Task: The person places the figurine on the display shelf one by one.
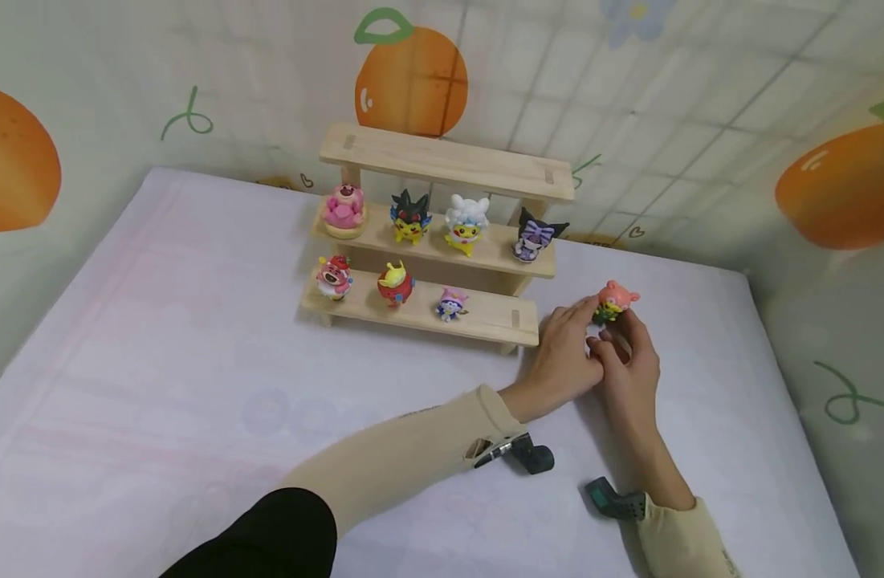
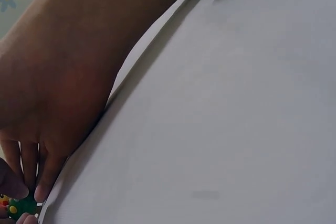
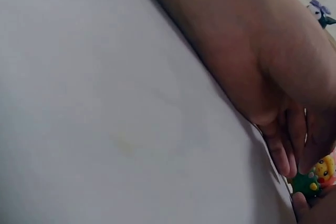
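Observation:
At the right of the shelf in the head view, a small figurine (image 1: 615, 299) with a pink eared hood and a yellow face is between my two hands. Its green lower body shows in both wrist views. My left hand (image 1: 566, 353) reaches in from the left and pinches the figurine's side with its fingertips. From the right, my right hand (image 1: 632, 373) holds its other side, thumb bent inward. The two hands come close together just below it. Fingers cover part of the figurine's lower body.
A three-step wooden shelf (image 1: 442, 160) stands at the back. Its middle step bears several figurines, among them a black-eared one (image 1: 534, 237). On the lowest step are three more, including a small purple-and-pink one (image 1: 452, 304). A white cloth covers the table (image 1: 196, 361).

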`<state>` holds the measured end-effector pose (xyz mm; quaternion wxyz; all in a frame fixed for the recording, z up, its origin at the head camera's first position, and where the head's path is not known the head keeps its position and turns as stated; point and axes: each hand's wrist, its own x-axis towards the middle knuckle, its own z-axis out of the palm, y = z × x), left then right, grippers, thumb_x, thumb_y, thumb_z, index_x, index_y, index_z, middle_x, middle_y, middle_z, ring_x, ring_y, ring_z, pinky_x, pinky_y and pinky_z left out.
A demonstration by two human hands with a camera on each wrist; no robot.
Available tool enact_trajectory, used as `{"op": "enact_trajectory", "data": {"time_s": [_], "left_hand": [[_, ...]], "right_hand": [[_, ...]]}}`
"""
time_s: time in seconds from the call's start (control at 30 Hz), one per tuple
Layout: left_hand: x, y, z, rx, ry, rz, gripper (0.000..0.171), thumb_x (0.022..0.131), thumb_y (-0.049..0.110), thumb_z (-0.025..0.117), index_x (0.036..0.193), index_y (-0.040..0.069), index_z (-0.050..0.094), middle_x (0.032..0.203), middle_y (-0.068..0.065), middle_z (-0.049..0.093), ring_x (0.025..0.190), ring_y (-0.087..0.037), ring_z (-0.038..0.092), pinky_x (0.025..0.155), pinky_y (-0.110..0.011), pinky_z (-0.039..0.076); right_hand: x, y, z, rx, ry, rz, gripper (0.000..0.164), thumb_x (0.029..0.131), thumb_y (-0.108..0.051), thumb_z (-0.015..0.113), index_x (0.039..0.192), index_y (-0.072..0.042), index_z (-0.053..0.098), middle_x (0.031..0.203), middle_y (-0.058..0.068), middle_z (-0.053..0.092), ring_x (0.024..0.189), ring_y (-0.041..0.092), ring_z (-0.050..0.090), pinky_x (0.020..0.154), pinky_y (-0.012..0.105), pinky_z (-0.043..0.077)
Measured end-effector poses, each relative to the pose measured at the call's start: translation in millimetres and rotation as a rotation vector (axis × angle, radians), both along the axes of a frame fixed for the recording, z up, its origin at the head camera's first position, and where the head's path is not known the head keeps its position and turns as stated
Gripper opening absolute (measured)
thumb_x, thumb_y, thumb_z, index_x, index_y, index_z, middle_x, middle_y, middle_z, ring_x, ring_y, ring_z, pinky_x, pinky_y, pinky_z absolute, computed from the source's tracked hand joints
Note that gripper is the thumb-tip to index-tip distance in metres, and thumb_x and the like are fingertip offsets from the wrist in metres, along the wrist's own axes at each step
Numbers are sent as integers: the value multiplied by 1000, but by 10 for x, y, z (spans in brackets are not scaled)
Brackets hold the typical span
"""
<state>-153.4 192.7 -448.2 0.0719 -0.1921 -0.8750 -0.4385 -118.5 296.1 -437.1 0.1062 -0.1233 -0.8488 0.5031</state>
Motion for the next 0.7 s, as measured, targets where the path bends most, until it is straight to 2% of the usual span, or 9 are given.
{"op": "enact_trajectory", "data": {"time_s": [0.07, 0.27, 0.4, 0.5, 0.7], "left_hand": [[44, -17, 0, 6, 11, -8, 76, 79, 9, 78, 152, 10, 55, 153, 0, 60, 125, -14, 61, 109, -20, 43], [229, -120, -10, 45, 20, -51, 73, 80, 6, 75, 150, 8, 58, 148, 0, 64, 112, -11, 63, 96, -13, 45], [373, -224, -23, 76, 19, -109, 71, 82, 5, 74, 151, 6, 57, 149, -3, 64, 117, -12, 64, 101, -14, 45], [462, -305, -27, 90, 13, -150, 71, 83, 3, 71, 152, 5, 55, 149, -4, 63, 121, -13, 64, 107, -17, 44], [622, -490, -17, 103, 6, -226, 76, 84, 0, 65, 157, 1, 46, 156, -8, 56, 130, -13, 60, 113, -17, 40]], "right_hand": [[57, -19, 3, 1, 7, -5, 68, 102, -13, 55, 166, -13, 32, 164, 10, 45, 146, 31, 50, 119, 25, 41], [266, -99, 16, 27, 17, -33, 68, 101, -14, 57, 166, -15, 34, 163, 9, 46, 143, 31, 51, 118, 25, 42], [432, -210, 3, 2, 30, -71, 68, 102, -14, 56, 166, -16, 34, 161, 8, 47, 141, 32, 54, 103, 7, 45], [539, -297, -8, -23, 41, -83, 68, 102, -13, 55, 166, -15, 33, 160, 9, 47, 138, 34, 55, 93, 1, 45], [714, -439, -17, 20, 64, -60, 73, 99, -9, 58, 167, -14, 29, 160, 11, 44, 141, 36, 53, 101, 4, 44]]}}
